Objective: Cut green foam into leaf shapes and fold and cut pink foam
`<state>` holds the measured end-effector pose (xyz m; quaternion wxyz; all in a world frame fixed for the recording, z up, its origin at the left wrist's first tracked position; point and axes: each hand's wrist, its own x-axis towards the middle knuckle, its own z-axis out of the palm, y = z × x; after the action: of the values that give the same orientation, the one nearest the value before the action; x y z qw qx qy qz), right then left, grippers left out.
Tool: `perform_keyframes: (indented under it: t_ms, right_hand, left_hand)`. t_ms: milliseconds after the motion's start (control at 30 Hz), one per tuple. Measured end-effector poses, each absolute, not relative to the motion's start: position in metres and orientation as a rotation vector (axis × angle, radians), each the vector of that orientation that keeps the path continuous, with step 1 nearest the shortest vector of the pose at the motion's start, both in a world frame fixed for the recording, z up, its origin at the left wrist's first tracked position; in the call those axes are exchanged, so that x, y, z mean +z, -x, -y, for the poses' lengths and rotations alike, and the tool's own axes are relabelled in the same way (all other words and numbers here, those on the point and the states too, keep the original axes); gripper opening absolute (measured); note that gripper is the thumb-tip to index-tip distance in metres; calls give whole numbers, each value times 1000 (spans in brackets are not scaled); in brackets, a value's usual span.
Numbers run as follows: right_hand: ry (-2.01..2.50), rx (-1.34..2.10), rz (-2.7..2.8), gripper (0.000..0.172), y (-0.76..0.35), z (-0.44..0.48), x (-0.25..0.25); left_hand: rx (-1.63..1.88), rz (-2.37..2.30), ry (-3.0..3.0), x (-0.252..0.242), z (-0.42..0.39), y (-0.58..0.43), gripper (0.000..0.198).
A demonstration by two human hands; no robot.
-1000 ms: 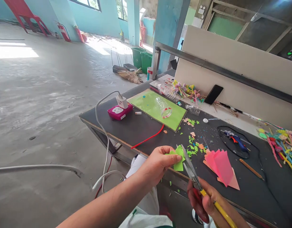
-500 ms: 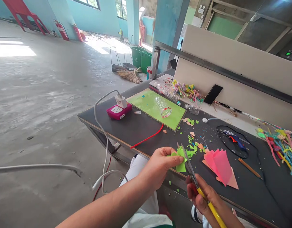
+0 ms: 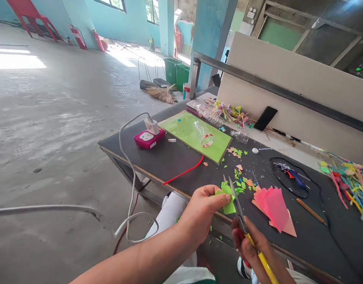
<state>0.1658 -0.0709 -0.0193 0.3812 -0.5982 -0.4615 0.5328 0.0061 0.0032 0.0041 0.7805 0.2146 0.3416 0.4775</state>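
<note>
My left hand (image 3: 203, 207) pinches a small piece of bright green paper (image 3: 229, 206) between thumb and fingers, just off the table's front edge. My right hand (image 3: 255, 242) is wrapped round scissors (image 3: 239, 209) with yellow and red handles. The blades point up and away, slightly parted, at the right side of the green paper. Behind them, green and peach paper scraps (image 3: 242, 183) lie scattered on the dark table (image 3: 175, 165). Pink paper sheets (image 3: 275, 207) are fanned out to the right of the scissors, over peach ones.
A green board (image 3: 181, 126) carries a cut clear plastic bottle (image 3: 205, 136). At the left stand a magenta power socket (image 3: 148, 139) and a white charger with its cable. A blue glue gun (image 3: 298, 178), a brown stick (image 3: 311, 211), a phone (image 3: 266, 118) and colourful pipe-cleaner bundles (image 3: 351, 181) are rightward.
Both hands have shifted very slightly, with the green paper and scissors still held. The blades look a little wider apart than before.
</note>
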Motion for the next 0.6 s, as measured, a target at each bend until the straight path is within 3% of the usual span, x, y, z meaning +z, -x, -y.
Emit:
perform_keyframes:
  t_ms: [300,600]
  right_hand:
    - [1628,1163,1001,75,-158,89,-46]
    - [1668,1204,1123,60,-150,87,-28]
  left_hand:
    - [1051,-724,-444,4,-1,-10,24]
    - [1024,-697,-390,3,-2,-13,26]
